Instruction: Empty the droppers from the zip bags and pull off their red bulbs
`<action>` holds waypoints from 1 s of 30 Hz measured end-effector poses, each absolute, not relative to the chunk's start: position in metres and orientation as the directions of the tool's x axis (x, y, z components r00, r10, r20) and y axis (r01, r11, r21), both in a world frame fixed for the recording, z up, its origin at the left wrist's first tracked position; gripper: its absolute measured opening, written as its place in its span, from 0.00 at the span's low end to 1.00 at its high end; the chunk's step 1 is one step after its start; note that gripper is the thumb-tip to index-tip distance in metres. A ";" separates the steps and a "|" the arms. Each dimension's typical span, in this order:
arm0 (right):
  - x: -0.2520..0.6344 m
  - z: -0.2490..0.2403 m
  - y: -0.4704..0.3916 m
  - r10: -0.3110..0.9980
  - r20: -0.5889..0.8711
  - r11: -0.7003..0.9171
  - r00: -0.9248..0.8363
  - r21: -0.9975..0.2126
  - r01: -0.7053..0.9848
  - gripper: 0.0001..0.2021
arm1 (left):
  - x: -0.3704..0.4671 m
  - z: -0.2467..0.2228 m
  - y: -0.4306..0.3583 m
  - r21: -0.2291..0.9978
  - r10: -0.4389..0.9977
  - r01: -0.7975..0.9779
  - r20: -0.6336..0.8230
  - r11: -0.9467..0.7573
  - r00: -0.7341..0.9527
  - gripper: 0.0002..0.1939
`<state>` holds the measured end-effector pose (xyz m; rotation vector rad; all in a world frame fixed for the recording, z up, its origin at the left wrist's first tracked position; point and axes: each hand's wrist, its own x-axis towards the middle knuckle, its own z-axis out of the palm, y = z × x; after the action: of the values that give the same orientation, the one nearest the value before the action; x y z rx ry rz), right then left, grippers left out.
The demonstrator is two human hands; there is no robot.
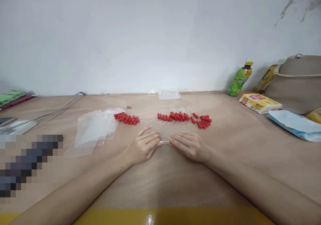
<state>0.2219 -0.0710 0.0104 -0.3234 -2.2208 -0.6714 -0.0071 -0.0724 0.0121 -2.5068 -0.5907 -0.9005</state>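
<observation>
A clear plastic rack (164, 127) with many thin upright ridges lies in front of me on the brown table. My left hand (146, 144) is closed on its near left corner, the fingers pressed together along the edge and the index finger a little raised. On the near right corner, my right hand (188, 144) grips the same rack, fingers together. Just beyond it sits a row of red bulb-shaped tips (177, 116), several on thin pale sticks. More red pieces form a left cluster (126, 118) and a right cluster (204, 121).
Clear plastic bags (94, 129) lie to the left, near a grey cable (62, 108). A small clear packet (169, 95) rests by the wall. At right stand a green bottle (240, 79), a yellow tissue pack (260, 103), a blue-white packet (293, 124) and a beige bag (293, 88).
</observation>
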 end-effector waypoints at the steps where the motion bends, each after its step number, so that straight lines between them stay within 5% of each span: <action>1: 0.222 0.011 -0.072 0.018 0.747 0.821 -0.665 0.369 0.436 0.10 | -0.007 0.012 -0.073 -0.242 0.240 0.509 0.666 -0.826 0.706 0.05; 19: 0.232 0.014 -0.067 -0.004 0.773 0.802 -0.635 0.382 0.459 0.10 | -0.020 0.013 -0.073 -0.201 0.284 0.552 0.688 -0.809 0.667 0.06; 21: 0.242 0.013 -0.057 0.063 0.840 0.792 -0.539 0.287 0.539 0.07 | -0.031 0.014 -0.067 -0.144 0.352 0.637 0.732 -0.757 0.584 0.07; 24: 0.263 0.016 -0.037 0.336 0.898 0.695 -0.283 -0.033 0.718 0.06 | -0.046 0.015 -0.055 -0.046 0.477 0.783 0.770 -0.620 0.423 0.10; 28: 0.298 0.024 -0.009 0.679 0.734 0.479 0.001 -0.444 0.757 0.10 | -0.057 0.015 -0.045 -0.083 0.540 0.857 0.745 -0.508 0.392 0.18; 30: 0.313 0.026 -0.001 0.805 0.591 0.371 0.042 -0.558 0.743 0.13 | -0.061 0.014 -0.044 -0.133 0.530 0.865 0.743 -0.483 0.410 0.18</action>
<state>0.3131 -0.0013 0.0263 -1.3811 -1.7050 0.0848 -0.0611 -0.0440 0.0137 -2.1622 -1.1833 -0.8746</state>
